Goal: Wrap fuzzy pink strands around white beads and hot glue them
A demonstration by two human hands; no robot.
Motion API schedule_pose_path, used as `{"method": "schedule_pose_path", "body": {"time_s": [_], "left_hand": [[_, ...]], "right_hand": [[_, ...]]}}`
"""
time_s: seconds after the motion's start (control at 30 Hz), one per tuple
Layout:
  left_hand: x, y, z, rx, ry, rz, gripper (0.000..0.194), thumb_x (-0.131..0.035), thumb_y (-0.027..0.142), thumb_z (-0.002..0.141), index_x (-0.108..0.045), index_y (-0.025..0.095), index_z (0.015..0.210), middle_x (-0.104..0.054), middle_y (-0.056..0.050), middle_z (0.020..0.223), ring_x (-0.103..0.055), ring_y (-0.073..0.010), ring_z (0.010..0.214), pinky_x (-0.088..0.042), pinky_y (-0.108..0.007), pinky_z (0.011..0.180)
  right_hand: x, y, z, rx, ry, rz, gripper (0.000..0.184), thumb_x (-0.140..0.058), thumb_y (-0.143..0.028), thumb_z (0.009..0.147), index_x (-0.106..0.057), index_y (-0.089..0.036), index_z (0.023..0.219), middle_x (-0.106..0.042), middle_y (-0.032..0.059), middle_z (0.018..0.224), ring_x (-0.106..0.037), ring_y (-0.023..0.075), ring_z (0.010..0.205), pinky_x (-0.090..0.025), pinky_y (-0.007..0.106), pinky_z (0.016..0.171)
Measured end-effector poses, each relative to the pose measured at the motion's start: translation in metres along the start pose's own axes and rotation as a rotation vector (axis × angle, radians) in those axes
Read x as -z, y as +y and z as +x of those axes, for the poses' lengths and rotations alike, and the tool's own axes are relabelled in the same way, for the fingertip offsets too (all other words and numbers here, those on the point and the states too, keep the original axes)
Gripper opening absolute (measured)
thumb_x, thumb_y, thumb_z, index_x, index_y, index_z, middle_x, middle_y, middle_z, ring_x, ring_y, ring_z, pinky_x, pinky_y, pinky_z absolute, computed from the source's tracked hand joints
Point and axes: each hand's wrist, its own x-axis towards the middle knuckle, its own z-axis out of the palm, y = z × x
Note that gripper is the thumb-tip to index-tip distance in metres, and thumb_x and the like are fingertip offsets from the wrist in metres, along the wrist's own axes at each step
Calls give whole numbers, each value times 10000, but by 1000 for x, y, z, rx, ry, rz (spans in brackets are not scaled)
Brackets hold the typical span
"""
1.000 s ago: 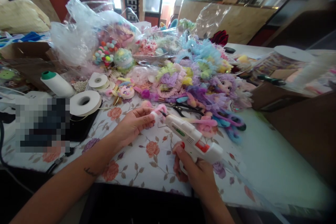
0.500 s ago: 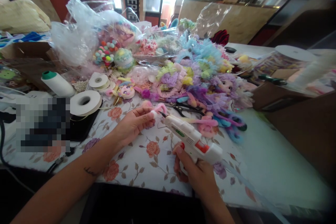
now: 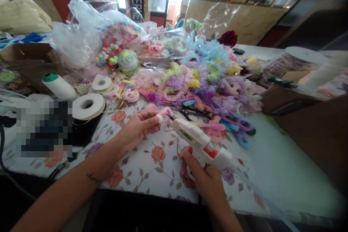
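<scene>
Between the thumb and fingers of my left hand (image 3: 143, 125) is a small pink and white fuzzy piece (image 3: 165, 113), bent in a loop; its exact kind is unclear. My right hand (image 3: 202, 174) is wrapped round the grip of a white glue gun (image 3: 199, 139). Its dark nozzle points left, close to the fuzzy piece; whether they touch I cannot tell. A long clear glue stick (image 3: 258, 192) sticks out of the gun's back end. Just beyond the nozzle lie black-handled scissors (image 3: 194, 114) on the flowered tablecloth (image 3: 141, 181).
Ribbon spools (image 3: 88, 107) and a white thread cone (image 3: 59, 86) stand at the left. A heap of pastel tulle flowers (image 3: 179, 79), doll heads (image 3: 130, 92) and clear plastic bags (image 3: 78, 32) fills the back. At the right is a cardboard box (image 3: 307, 116).
The glue gun and my right hand have shifted slightly right, the nozzle drawing a little along the fuzzy piece. My left hand has barely moved.
</scene>
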Motion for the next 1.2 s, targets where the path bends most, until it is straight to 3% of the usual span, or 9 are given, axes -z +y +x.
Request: {"method": "schedule_pose_path", "body": {"time_s": [0.53,0.97,1.2], "left_hand": [[-2,2,-1,16,10,-26,294,-917,224,593,-757,122,818,-694,-21,723,-632,-82,616,-531,-183,609],[-1,1,0,11,6,-23,234,-888,210,644,-763,125,822,-694,-28,720,-633,-87,632,-533,-183,610],[-3,3,-1,26,16,-27,311,-918,233,593,-762,101,826,-696,-32,723,-631,-81,621,-533,-169,595]], "right_hand": [[1,3,1,29,-10,-66,392,-646,-572,797,-601,-193,706,-562,-2,484,-477,121,380,-374,224,345],[1,3,1,24,-11,-85,383,-639,-572,793,-589,-205,694,-563,-3,478,-478,131,379,-380,238,351],[1,4,1,21,3,-61,391,-638,-577,804,-596,-199,714,-561,-5,477,-468,121,371,-370,228,344]]}}
